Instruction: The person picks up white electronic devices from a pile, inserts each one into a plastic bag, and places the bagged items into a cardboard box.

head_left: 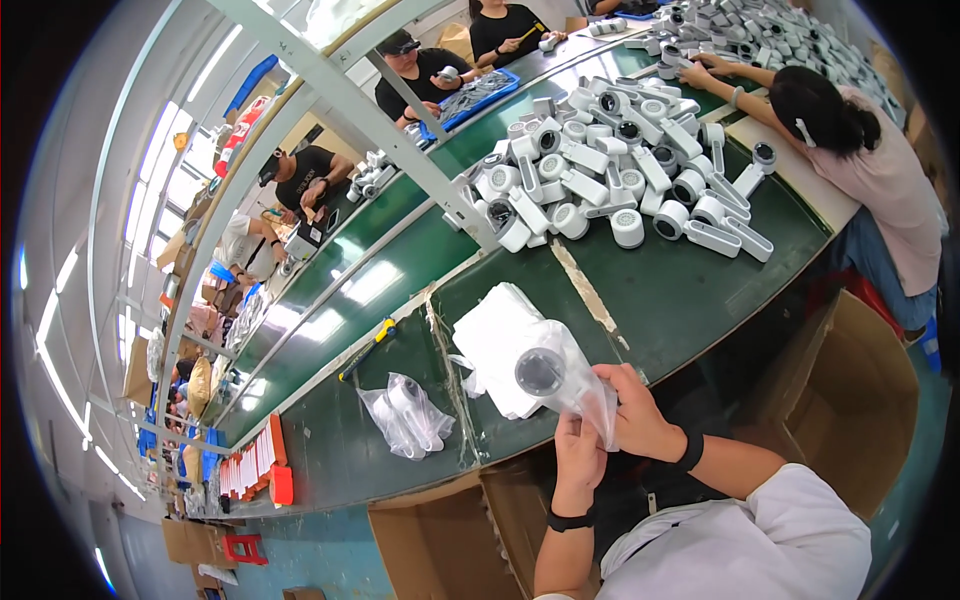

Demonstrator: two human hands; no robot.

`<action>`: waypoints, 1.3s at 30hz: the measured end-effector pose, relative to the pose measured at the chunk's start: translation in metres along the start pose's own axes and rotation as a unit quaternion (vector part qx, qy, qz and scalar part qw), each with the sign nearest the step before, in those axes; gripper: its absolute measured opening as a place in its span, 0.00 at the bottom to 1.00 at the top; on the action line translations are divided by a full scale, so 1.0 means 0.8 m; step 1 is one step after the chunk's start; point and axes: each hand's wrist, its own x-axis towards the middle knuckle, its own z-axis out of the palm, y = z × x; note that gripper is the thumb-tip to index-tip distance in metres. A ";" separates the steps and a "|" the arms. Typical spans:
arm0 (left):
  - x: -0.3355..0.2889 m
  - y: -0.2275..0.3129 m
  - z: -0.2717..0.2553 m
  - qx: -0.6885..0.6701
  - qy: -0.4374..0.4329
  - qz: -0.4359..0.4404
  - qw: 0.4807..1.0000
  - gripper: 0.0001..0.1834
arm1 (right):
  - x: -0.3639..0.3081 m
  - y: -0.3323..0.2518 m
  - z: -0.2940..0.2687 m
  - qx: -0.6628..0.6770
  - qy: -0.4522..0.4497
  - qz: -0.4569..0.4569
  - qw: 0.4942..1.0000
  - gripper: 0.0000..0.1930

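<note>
Both my hands hold a small handheld fan (540, 371) with a grey round head, inside a clear plastic bag (597, 405). My left hand (580, 455) is closed on the lower end of the bag. From the other side, the fingers of my right hand (640, 415) pinch the bag by the fan's handle. Under and behind it lies a stack of white plastic bags (490, 335) on the green table. Left of the stack rests a clear bag with white fans (407, 415) in it.
A large heap of white fans (628, 228) covers the table ahead. A yellow-and-black tool (368, 348) lies left, by a metal rail. Orange-and-white boxes (252, 468) stand at the far left. Open cardboard boxes (425, 540) sit below the table edge. A co-worker (880, 170) reaches in from the right.
</note>
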 end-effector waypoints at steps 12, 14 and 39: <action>-0.027 0.086 -0.037 -0.033 0.102 0.137 0.985 0.18 | -0.012 0.025 0.004 0.205 -0.031 0.061 0.976 0.04; -0.038 0.122 -0.064 0.081 0.247 0.195 0.946 0.14 | -0.012 0.037 -0.003 0.136 -0.025 0.047 0.989 0.06; -0.012 0.216 -0.158 0.576 0.505 0.292 0.572 0.20 | 0.062 0.082 -0.170 -0.215 0.120 0.006 0.969 0.11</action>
